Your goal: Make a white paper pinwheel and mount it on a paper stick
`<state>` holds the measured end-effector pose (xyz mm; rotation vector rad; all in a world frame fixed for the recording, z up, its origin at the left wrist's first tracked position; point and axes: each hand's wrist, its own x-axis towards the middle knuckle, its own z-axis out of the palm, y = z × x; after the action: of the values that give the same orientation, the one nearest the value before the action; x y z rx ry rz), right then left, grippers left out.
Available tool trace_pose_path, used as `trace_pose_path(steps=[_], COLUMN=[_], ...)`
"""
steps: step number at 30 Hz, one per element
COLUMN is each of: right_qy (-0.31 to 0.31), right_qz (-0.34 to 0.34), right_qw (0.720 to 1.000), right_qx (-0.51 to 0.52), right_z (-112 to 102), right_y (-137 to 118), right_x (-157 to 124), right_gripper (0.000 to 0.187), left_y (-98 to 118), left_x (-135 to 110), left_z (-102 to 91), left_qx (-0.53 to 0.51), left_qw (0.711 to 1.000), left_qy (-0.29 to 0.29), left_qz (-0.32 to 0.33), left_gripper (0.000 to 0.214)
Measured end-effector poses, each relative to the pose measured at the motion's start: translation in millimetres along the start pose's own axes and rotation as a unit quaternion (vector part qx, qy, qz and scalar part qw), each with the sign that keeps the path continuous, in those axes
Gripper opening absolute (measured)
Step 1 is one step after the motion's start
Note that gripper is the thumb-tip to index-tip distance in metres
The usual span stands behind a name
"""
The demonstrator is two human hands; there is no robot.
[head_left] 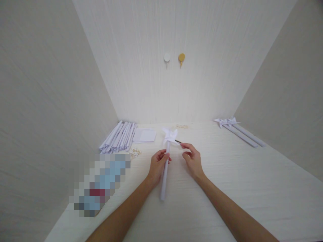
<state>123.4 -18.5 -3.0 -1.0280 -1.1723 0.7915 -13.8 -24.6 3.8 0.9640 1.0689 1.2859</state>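
My left hand (158, 163) is closed around the rolled white paper stick (164, 181) of a paper pinwheel, holding it above the table. The pinwheel's folded white head (169, 135) sits at the stick's far end. My right hand (192, 158) pinches a thin dark pin (178, 141) whose tip points at the pinwheel head from the right. Both forearms reach in from the bottom of the view.
A pile of rolled white paper sticks (118, 137) lies at the far left, with flat white paper squares (145, 135) beside it and small pale bits (135, 153) in front. Two finished pinwheels (237, 130) lie at the far right. A blurred-out object (99, 183) lies near left. Walls enclose the table.
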Motion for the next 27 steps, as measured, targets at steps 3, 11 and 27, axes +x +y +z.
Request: trace_pose_path(steps=[3,11,27], right_qy=[-0.081,-0.012,-0.028], right_qz=[-0.018,-0.015,-0.125], right_qw=[0.997,0.999,0.978], right_qx=[-0.006,-0.026,-0.167], right_z=[1,1,-2], right_y=[-6,0,9], right_x=[-3,-2,0], right_gripper=[0.033,0.022,0.035], left_y=[0,-2,-2], left_x=[0,1,1], left_z=[0.5,-0.9,-0.1], left_qx=[0.001,0.006,0.004], left_qw=[1.0,1.0,1.0], left_qy=[-0.011,-0.007,-0.019], left_qz=[0.006,0.004,0.005], left_gripper=[0.035,0.034,0.035])
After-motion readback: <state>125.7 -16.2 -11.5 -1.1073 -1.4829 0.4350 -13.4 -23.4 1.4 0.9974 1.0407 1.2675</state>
